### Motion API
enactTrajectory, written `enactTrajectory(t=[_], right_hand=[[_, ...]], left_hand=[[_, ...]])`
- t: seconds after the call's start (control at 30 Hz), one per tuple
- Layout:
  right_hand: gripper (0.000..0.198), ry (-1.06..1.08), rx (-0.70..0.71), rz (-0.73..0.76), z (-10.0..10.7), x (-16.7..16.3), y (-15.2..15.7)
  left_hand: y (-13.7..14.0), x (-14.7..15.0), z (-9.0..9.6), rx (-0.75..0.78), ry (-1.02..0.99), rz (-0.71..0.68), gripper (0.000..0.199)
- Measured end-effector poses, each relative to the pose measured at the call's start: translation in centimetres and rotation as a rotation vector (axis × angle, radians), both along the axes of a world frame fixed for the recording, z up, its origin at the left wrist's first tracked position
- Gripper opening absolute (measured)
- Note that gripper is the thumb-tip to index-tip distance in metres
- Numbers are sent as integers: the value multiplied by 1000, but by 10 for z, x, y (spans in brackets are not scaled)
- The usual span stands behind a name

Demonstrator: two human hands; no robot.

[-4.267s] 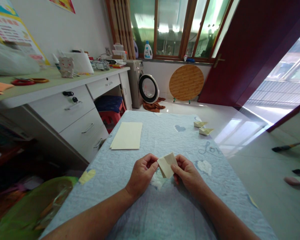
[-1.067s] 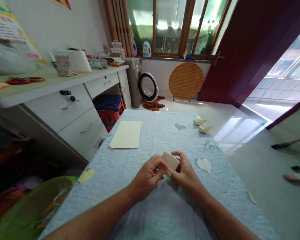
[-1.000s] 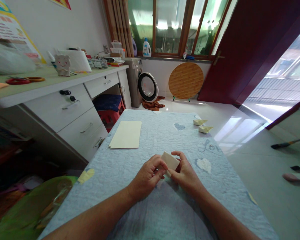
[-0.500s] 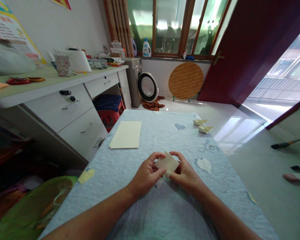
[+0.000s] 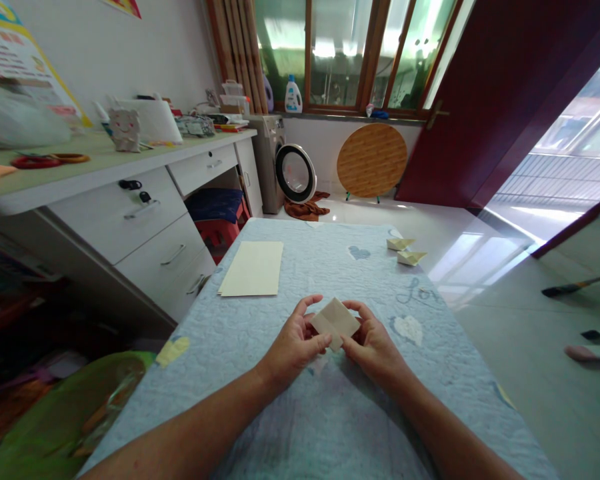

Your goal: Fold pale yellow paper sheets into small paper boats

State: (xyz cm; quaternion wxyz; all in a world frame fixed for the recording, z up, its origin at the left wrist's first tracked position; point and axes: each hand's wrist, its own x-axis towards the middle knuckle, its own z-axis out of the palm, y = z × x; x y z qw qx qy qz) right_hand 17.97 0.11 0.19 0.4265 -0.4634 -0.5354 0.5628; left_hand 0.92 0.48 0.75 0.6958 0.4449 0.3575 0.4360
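Between my two hands is a small cream piece of folded paper, turned so it looks like a diamond with a crease down it. My left hand grips its left side, thumb at the lower edge and index finger raised beside the upper edge. On the right side, my right hand pinches it, with the thumb near the bottom corner and the fingers partly behind. Two folded paper boats stand at the table's far right corner. A stack of cream paper sheets lies at the far left.
A pale blue quilted cloth covers the table. To the left stand a white desk and a green tub. Beyond the table are a washing machine with its door ajar and a round wooden tabletop leaning on the wall.
The folded paper has turned slightly into a more even diamond, showing more of its face. My left index finger has lifted off its upper edge, and both thumbs have shifted a little.
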Motion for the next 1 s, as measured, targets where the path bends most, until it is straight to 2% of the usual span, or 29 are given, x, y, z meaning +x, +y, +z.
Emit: enactTrajectory(t=[0.1,0.2,0.3,0.37,0.43,0.5,0.6,0.63,0.7,0.77,0.8,0.9,1.0], right_hand=[[59,-7,28,13,-1,-1,-1],[56,-14,31,23,1,-2,-1],[49,-14,13,38,3,-1,-2],[44,-27,30,37,4,0,-3],[44,-85,129,-6,4,3,-4],[54,-201,294,-53,4,5,-6],[66,-393,542,-51,4,7,-7],[61,-441,600,-42,4,7,-7],[39,-502,662,-32,4,7,-6],[19,-511,664,-21,5,7,-4],[15,-499,652,-14,7,8,-3],[15,-433,578,-18,10,10,-2],[24,-367,428,-37,11,10,-2]], left_hand=[[-1,1,-3,9,-21,-21,75],[-1,1,-3,17,-3,-33,63],[0,1,0,17,44,0,51],[1,0,2,2,61,40,54],[2,-1,3,-20,70,84,60],[3,-2,2,-43,58,112,64],[5,-3,-2,-75,8,80,55],[5,-3,-4,-86,-4,54,49],[6,-3,-7,-107,-7,-4,42],[5,-4,-8,-108,11,-52,35],[4,-4,-8,-87,31,-61,33],[0,-6,-2,108,191,-8,36],[-3,-9,7,358,401,73,29]])
